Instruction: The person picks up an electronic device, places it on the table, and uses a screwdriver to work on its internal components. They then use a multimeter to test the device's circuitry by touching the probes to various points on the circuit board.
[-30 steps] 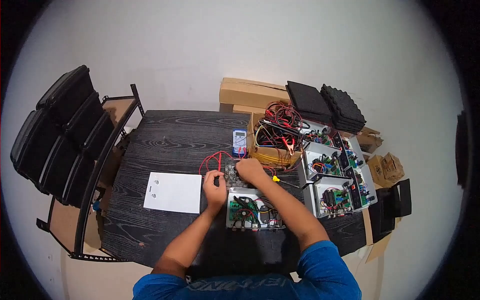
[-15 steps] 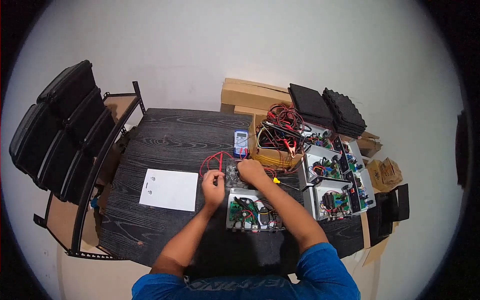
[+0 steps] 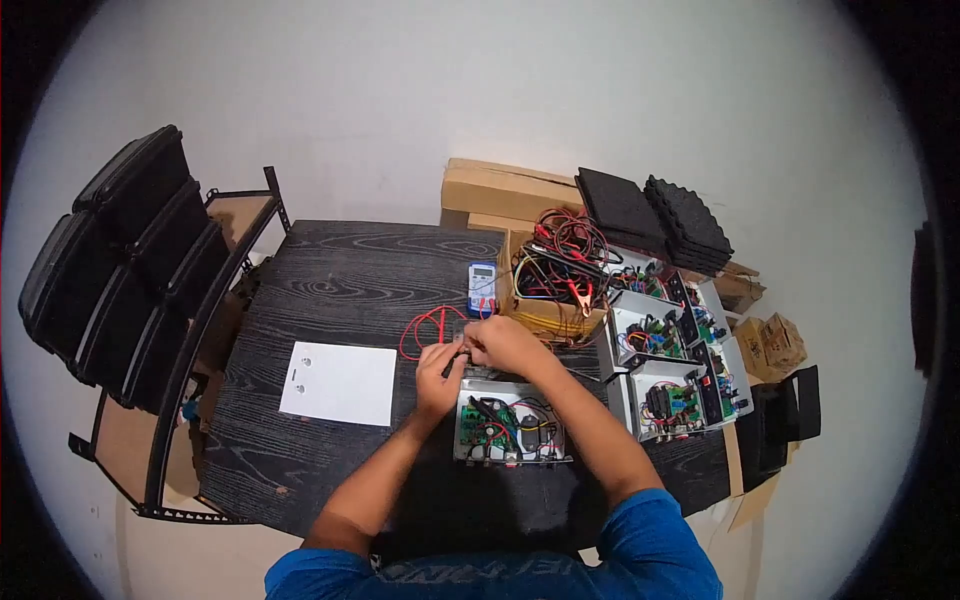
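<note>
My left hand (image 3: 437, 380) and my right hand (image 3: 503, 346) meet over a small greyish see-through tray (image 3: 480, 370), which they mostly cover. The fingers of both are drawn together at the tips; whatever sits between them is too small to make out. Just beyond the left fingertips lies a red test probe (image 3: 442, 322) with its looped red lead. A blue multimeter (image 3: 482, 288) stands past my right hand, red plugs at its lower end. Below my hands is an open metal case (image 3: 512, 422) holding a green circuit board and coloured wires.
White paper (image 3: 338, 384) lies left on the black wood-grain table (image 3: 345, 260). A cardboard box (image 3: 545, 308) full of cables and clips stands behind my right hand. Several open electronics cases (image 3: 655, 340) are stacked at right, near black foam sheets (image 3: 625, 205). Black bins (image 3: 130, 270) sit far left.
My left hand has shifted right, away from the red probe, to meet my right hand. The right hand has moved slightly down, and the tray is now more covered.
</note>
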`<state>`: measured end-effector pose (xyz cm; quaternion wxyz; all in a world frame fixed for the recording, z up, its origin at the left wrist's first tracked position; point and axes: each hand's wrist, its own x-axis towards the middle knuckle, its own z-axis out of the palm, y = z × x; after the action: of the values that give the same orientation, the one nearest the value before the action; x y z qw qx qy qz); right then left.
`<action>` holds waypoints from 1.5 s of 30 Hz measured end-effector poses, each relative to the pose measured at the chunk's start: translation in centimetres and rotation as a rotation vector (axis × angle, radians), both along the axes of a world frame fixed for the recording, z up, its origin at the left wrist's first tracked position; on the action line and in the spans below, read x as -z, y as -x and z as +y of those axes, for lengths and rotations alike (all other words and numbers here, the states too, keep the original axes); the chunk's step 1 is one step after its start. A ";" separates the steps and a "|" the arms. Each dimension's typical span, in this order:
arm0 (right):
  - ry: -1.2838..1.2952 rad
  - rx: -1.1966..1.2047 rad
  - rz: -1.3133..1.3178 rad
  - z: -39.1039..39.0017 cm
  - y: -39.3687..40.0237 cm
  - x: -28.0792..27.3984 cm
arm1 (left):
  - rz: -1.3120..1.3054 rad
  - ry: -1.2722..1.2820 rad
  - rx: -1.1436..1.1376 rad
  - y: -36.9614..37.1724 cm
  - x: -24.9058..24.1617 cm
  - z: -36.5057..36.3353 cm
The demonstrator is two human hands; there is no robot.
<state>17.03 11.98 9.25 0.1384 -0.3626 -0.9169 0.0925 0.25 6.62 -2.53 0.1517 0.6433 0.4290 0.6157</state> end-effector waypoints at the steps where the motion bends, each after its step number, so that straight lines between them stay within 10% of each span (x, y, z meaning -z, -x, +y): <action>1: 0.074 -0.009 0.016 -0.2 0.2 0.0 | 0.000 -0.016 -0.006 0.0 0.3 0.0; 10: 0.233 0.020 0.264 0.1 0.2 0.3 | -0.004 0.056 -0.072 0.5 0.4 0.4; 17: -0.080 0.205 -0.313 4.4 -0.4 7.2 | -0.143 0.045 -0.100 0.3 0.7 0.7; 45: -0.043 0.189 -0.372 3.0 0.5 5.5 | -0.137 0.056 -0.076 0.3 0.5 0.8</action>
<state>16.57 14.99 3.72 -0.0176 -0.4546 -0.8905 -0.0091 -0.09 7.46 -2.99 0.1750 0.5786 0.4587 0.6513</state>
